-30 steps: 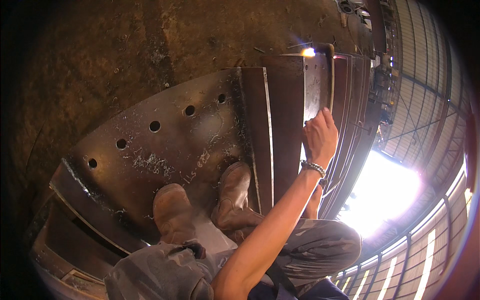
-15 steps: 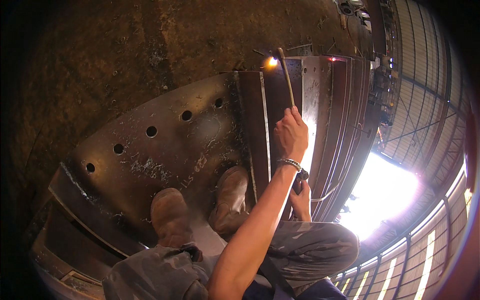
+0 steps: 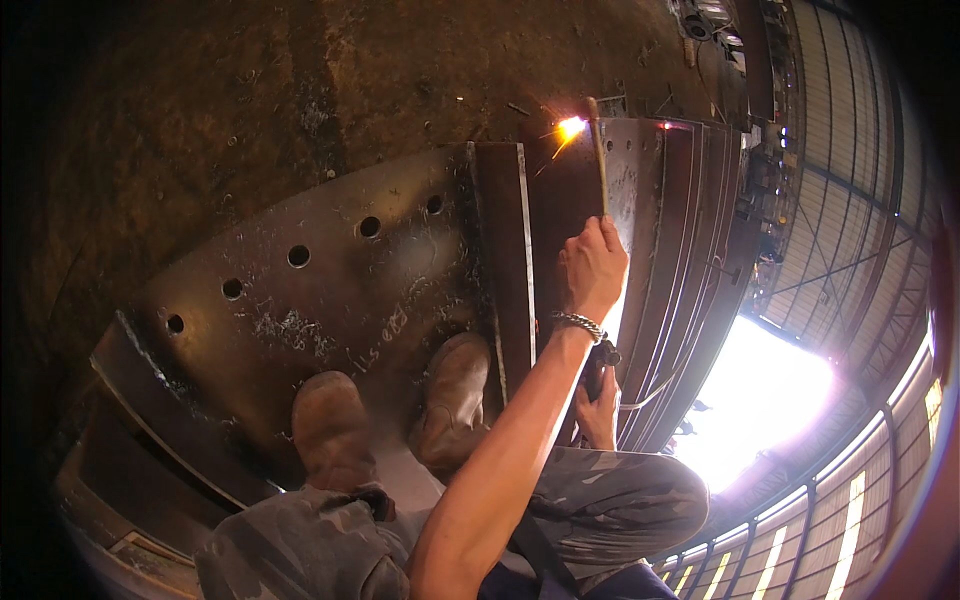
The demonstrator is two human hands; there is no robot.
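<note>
My left hand (image 3: pixel 595 262), a chain bracelet at its wrist, is closed around the long thin tube of a cutting torch (image 3: pixel 600 170). Lower down, partly behind my left wrist, my right hand (image 3: pixel 600 412) grips the torch's dark valve handle (image 3: pixel 596 368). A bright flame (image 3: pixel 572 127) with orange sparks burns beside the torch head, at the far end of a dark steel plate (image 3: pixel 553 215). A pale hose (image 3: pixel 650 398) runs off to the right from the handle. Glare hides part of the metal beside my left hand.
My boots (image 3: pixel 330 425) stand on a curved steel plate (image 3: pixel 400 285) with a row of round holes and scattered metal shavings. More long plates (image 3: pixel 690 230) lie side by side to the right. A brown, littered floor (image 3: pixel 200 130) stretches beyond the plates' far edge.
The torch head and flame have moved right along the plate's far end, and my left hand has shifted slightly right with them. Sparks now spray out longer. Both hands keep their grip.
</note>
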